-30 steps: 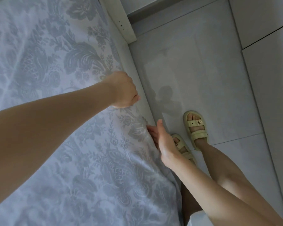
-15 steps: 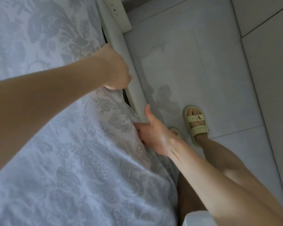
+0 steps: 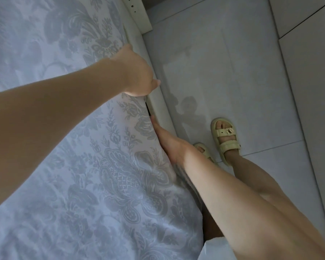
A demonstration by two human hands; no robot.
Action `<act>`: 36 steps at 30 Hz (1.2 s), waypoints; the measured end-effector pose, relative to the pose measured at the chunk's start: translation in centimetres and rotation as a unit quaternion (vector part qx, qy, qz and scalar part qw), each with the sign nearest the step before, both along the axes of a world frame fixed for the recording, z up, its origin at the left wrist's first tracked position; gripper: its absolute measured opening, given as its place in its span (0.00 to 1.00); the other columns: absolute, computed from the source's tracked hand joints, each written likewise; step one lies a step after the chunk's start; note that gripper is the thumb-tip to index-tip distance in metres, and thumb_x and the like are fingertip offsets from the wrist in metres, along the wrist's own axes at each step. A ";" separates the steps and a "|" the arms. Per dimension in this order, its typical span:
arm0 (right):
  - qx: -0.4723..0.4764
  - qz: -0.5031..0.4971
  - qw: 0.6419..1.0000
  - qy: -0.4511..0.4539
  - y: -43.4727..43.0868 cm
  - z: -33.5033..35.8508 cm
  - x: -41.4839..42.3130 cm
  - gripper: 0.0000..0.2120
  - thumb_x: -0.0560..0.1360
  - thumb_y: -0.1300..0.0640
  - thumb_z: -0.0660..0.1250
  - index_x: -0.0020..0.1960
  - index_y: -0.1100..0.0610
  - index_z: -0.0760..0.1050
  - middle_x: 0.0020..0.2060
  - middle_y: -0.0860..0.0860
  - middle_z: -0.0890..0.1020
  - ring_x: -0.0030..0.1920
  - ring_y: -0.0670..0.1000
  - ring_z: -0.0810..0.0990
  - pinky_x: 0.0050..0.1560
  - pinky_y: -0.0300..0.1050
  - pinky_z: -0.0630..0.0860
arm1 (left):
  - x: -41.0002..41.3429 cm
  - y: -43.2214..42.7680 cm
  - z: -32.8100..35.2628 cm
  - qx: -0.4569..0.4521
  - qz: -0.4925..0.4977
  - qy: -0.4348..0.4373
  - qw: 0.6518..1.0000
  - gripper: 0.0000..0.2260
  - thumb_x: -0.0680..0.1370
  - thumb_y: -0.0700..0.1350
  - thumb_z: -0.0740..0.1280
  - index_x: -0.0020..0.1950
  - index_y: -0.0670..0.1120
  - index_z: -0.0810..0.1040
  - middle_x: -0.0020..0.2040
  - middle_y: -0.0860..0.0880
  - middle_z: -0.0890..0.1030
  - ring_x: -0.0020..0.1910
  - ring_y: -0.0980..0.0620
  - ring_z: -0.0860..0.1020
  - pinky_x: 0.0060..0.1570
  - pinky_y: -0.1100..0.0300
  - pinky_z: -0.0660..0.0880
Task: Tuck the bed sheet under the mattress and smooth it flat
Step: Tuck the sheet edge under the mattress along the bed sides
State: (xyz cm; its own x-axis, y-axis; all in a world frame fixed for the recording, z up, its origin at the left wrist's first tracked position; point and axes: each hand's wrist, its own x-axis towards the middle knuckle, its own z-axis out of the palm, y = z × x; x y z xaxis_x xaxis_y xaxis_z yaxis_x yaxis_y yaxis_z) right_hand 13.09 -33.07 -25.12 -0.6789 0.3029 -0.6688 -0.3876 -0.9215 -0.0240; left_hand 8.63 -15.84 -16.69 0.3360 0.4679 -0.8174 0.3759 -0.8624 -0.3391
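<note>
In the past second the right hand (image 3: pixel 167 144) has gone from hovering beside the loose, hanging edge of the bed sheet (image 3: pixel 73 166) to pushing down between the mattress (image 3: pixel 164 177) and the white bed frame (image 3: pixel 159 107). The left hand (image 3: pixel 137 76) has slid further up the same edge. The flap that hung over the side near the right hand is now out of sight, apparently carried down into the gap, so this stretch looks nearly tucked. Further along, past the left hand, it cannot be told whether the sheet is in.

The right hand's fingers (image 3: pixel 154 124) are straight and held together, seen edge-on. They press flat against the sheet-covered side of the mattress and grip nothing. Their tips reach a dark slit between mattress and frame.

The left hand's fingers curl over the mattress edge and hold the sheet there. One fingertip (image 3: pixel 157 83) pokes out over the frame; the others are hidden under the hand.

The sheet covers the whole mattress top, with light wrinkles left to smooth.
</note>
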 end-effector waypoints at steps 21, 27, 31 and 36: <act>0.034 -0.034 0.956 -0.290 -12.8 5.1 7.9 0.19 0.82 0.50 0.53 0.61 0.63 0.72 0.53 0.57 0.79 0.54 0.54 0.79 0.54 0.44 0.76 | -4.4 -15.9 2.9 0.109 0.197 -0.466 0.856 0.16 0.79 0.47 0.57 0.43 0.41 0.81 0.41 0.45 0.81 0.41 0.43 0.77 0.42 0.52 0.73; 0.257 0.125 0.839 -0.463 -15.8 8.2 5.4 0.13 0.79 0.51 0.63 0.57 0.58 0.75 0.47 0.48 0.80 0.48 0.47 0.78 0.52 0.43 0.74 | -7.3 -26.9 6.0 0.164 0.444 -0.373 0.798 0.15 0.80 0.50 0.61 0.41 0.40 0.77 0.38 0.44 0.77 0.39 0.45 0.75 0.34 0.55 0.68; 0.342 0.091 0.742 -0.569 -21.4 9.1 4.4 0.17 0.76 0.52 0.66 0.62 0.57 0.71 0.48 0.48 0.80 0.48 0.46 0.78 0.53 0.47 0.76 | -8.5 -36.5 5.7 0.117 0.496 -0.323 0.798 0.16 0.78 0.54 0.62 0.43 0.41 0.76 0.39 0.46 0.77 0.40 0.46 0.76 0.33 0.57 0.69; 0.422 0.205 0.694 -0.545 -28.8 9.2 2.5 0.33 0.73 0.47 0.69 0.72 0.57 0.59 0.52 0.53 0.79 0.52 0.52 0.78 0.48 0.42 0.74 | -9.7 -45.2 5.1 0.106 0.567 -0.221 0.786 0.21 0.77 0.62 0.57 0.53 0.44 0.72 0.48 0.48 0.75 0.46 0.50 0.74 0.39 0.59 0.73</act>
State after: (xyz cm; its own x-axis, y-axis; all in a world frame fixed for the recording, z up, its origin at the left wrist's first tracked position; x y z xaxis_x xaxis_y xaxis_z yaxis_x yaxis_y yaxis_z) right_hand 15.55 -61.92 -15.94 -0.0532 0.8307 -0.5542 0.5765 -0.4276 -0.6963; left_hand -1.11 -61.02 -11.64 -0.1662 0.7818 -0.6010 0.9841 0.1706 -0.0502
